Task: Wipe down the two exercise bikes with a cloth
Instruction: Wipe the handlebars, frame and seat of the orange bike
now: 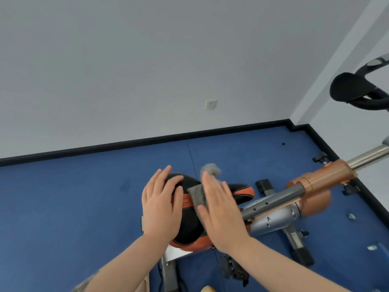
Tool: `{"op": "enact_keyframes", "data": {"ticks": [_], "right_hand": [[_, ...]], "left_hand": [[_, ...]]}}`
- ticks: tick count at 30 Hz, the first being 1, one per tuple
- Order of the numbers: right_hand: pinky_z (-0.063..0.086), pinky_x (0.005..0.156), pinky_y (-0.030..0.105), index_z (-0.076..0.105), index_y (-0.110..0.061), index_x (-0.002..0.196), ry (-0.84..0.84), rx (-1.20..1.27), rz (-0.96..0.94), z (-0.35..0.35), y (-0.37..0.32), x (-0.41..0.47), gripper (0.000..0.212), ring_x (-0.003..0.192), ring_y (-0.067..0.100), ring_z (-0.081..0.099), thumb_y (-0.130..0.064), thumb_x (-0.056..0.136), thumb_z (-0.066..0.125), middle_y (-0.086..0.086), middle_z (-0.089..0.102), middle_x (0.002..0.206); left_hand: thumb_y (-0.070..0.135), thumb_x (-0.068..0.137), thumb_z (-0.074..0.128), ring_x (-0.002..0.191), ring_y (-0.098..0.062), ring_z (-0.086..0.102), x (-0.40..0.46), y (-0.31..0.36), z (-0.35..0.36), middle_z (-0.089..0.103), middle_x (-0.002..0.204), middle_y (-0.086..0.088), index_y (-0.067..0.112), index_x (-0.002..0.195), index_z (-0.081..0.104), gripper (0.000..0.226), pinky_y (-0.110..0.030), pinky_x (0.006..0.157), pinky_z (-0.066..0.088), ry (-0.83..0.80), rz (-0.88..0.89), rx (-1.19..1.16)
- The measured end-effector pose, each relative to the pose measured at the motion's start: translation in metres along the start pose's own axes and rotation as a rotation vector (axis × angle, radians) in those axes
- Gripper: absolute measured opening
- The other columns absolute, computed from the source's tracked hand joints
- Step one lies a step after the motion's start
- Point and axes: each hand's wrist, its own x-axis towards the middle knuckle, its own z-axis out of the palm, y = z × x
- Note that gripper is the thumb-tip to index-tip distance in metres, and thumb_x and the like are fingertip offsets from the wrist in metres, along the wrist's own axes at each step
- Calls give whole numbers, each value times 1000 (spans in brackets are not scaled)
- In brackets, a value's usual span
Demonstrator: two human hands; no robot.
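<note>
The grey cloth (197,194) lies across the black-and-orange saddle (189,226) of the orange exercise bike (315,186), one end bunched up beyond the saddle's far edge. My right hand (221,213) presses the cloth flat onto the saddle, fingers straight and together. My left hand (161,205) rests on the saddle's left side, fingers spread and relaxed, gripping nothing. To the right of the saddle the bike's grey frame tube (273,202) runs to the orange housing and a chrome post (370,155). The bike stands on blue floor (63,207). Well beyond the saddle, at upper right, the black seat of a second bike (349,89) shows against the white wall (147,60).
</note>
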Motion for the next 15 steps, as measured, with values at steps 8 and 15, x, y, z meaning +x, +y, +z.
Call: {"op": "enact_keyframes", "data": {"ticks": [8,15], "right_hand": [[10,122,32,-2,-24,155,-119,71,-90,-13,1,4,67,147,-1,2,-40,100,32,-14,1,162],[1,122,30,3,-27,155,-89,-139,114,-8,-9,-11,71,147,3,-12,-59,95,20,-14,0,161]], "left_hand": [[29,93,62,135,-10,39,6,5,-2,55,131,16,27,95,68,6,-40,119,16,-143,88,96],[36,89,58,117,5,35,-33,-4,-10,46,124,21,32,83,57,7,-44,114,23,61,56,8]]}}
